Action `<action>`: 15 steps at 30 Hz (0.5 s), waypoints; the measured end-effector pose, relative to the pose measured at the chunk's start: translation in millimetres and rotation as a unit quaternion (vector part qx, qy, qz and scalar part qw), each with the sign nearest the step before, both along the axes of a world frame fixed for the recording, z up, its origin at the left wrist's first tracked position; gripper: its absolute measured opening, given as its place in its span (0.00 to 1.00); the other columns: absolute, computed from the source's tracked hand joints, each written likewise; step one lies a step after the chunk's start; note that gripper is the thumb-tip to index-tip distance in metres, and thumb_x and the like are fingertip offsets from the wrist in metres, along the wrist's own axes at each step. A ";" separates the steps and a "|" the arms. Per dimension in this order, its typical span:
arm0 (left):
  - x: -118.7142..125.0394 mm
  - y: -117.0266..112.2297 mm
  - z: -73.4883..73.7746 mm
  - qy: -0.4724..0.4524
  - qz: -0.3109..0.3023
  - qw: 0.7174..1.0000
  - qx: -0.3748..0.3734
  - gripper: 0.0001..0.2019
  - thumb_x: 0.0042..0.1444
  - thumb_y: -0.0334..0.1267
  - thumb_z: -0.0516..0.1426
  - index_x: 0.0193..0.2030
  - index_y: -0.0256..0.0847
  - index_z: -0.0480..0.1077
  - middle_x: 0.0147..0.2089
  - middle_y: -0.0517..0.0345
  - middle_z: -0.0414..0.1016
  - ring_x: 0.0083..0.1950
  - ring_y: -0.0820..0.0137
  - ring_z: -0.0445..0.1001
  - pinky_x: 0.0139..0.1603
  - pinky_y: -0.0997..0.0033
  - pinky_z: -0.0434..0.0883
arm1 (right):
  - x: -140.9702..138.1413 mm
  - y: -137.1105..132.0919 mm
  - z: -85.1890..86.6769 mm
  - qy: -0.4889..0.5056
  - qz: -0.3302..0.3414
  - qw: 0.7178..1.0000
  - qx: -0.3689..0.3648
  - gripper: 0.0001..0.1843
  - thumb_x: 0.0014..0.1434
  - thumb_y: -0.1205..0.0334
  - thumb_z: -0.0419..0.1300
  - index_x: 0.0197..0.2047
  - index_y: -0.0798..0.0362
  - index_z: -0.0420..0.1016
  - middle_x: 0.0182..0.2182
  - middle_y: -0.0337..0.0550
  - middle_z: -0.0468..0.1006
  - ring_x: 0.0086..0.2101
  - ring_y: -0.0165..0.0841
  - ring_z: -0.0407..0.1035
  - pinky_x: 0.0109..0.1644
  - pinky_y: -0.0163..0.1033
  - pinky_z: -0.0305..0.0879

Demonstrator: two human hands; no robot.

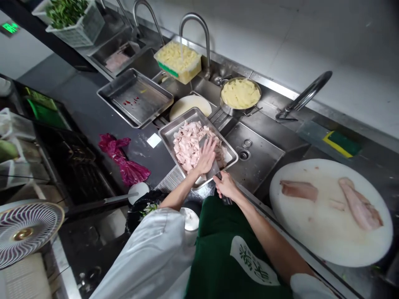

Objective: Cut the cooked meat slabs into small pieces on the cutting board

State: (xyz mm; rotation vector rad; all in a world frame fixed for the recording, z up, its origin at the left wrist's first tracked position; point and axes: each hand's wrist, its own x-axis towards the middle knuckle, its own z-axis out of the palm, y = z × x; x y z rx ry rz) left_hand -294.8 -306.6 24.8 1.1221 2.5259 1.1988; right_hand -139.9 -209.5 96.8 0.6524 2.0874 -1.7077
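A metal tray [231, 158] heaped with chopped pale meat [187, 145] rests at the sink edge in front of me. My right hand [227, 185] is wrapped round the dark handle of a cleaver [214, 169], whose blade reaches in over the tray. Against the blade and the meat lies my left hand [206, 157], its fingers stretched out. Part of the blade is hidden beneath that hand.
To the right, a round white cutting board [314, 232] carries pieces of raw meat [299, 191]. Behind are a pan of sliced yellow food [240, 93], a filled plastic tub [179, 58] under a running faucet [195, 16], and another metal tray [134, 112]. A pink plastic bag [124, 160] lies left.
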 end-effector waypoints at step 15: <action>-127.0 -40.0 -67.1 0.037 0.080 0.976 -0.197 0.32 0.57 0.58 0.55 0.62 0.39 0.64 0.67 0.39 0.59 0.71 0.46 0.52 0.70 0.36 0.44 | 121.1 50.4 38.1 -0.057 -0.193 0.980 0.008 0.22 0.58 0.37 0.56 0.30 0.46 0.58 0.15 0.29 0.64 0.12 0.27 0.59 0.13 0.34 0.58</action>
